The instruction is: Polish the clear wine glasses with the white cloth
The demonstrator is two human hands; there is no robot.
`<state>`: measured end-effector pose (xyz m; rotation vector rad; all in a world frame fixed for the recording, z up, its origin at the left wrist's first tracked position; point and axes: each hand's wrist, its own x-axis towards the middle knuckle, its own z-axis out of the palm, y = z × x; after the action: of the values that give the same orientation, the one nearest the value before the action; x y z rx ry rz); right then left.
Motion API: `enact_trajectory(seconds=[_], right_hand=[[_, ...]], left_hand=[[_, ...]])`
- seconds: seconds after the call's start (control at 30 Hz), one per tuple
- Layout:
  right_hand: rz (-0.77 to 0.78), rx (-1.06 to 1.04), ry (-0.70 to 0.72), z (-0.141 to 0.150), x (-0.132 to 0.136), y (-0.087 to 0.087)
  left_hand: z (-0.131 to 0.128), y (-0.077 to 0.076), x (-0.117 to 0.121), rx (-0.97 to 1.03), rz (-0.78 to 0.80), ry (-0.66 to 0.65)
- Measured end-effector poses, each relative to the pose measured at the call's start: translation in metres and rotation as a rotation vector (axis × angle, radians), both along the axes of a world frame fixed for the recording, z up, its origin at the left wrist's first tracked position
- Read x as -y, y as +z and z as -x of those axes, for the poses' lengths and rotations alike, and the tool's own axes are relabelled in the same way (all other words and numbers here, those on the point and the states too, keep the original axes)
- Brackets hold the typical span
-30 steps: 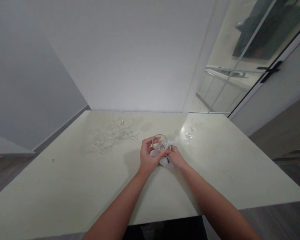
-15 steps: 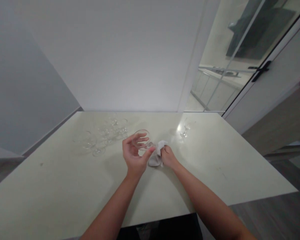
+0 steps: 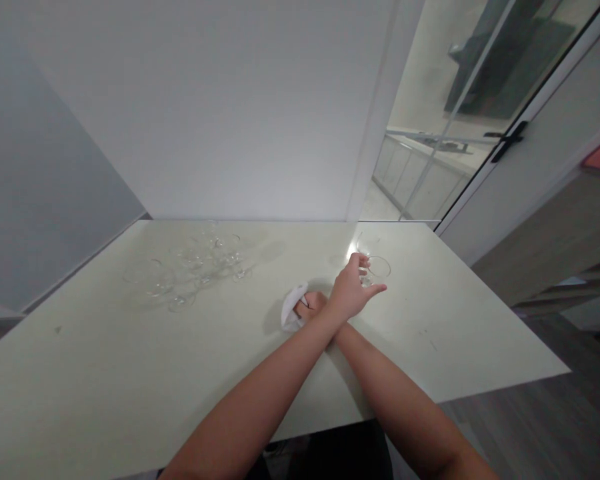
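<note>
Steady the near glass, right of centre, by its stem, clear of the far glass; your left hand curves beside it, grip unclear. Your right hand clutches one white cloth at centre; two glasses show right, while the blurred left-hand cluster defies counting.

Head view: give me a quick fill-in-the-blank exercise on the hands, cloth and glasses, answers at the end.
The cloth in the right hand is ____ in colour.
The left forearm crosses ____ the right forearm.
The bigger group of glasses is on the table's ____ side.

Missing words: white; over; left.
</note>
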<state>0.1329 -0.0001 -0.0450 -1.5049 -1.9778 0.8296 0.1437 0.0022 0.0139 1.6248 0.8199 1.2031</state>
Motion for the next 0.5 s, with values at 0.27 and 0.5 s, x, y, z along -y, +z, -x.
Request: enact_trajectory(seconds=[0.27, 0.5], right_hand=[[0.020, 0.032, 0.052, 0.001, 0.001, 0.008], [0.045, 0.082, 0.015, 0.003, 0.002, 0.008]], left_hand=[[-0.023, -0.019, -0.020, 0.006, 0.042, 0.039], [-0.005, -0.021, 0.004, -0.280, -0.027, 0.127]])
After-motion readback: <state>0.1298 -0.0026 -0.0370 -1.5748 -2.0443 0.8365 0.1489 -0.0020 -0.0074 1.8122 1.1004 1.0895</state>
